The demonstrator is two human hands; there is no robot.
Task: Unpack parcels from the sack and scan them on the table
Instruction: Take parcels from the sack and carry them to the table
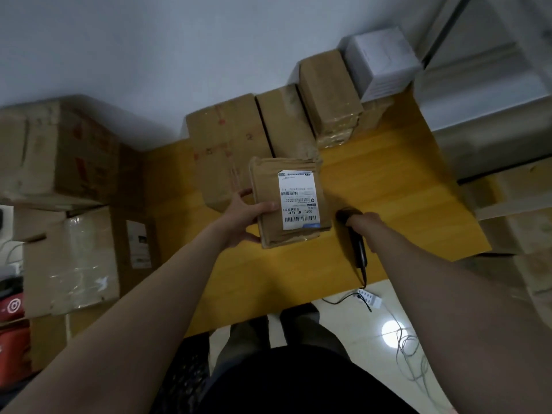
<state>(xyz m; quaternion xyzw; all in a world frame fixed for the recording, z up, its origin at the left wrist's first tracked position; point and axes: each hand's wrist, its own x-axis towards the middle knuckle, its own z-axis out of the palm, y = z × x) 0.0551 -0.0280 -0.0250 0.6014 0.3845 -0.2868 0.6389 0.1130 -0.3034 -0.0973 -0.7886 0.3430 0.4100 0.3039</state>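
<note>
Item: taped cardboard parcel [267, 186], white shipping label [300, 200] facing up, contents hidden; the left hand [243, 218] is gripping its left edge, thumb lying on top, and is holding it over the middle of the yellow surface [403, 180]. The right hand [363, 224] is gripping a black handheld barcode scanner [358, 246] just right of the parcel, scanner head pointing toward the label. Sealed brown cartons [227, 135] and a white box [382, 61] are sitting along the far edge; a white power strip [366, 297] is lying on the floor.
</note>
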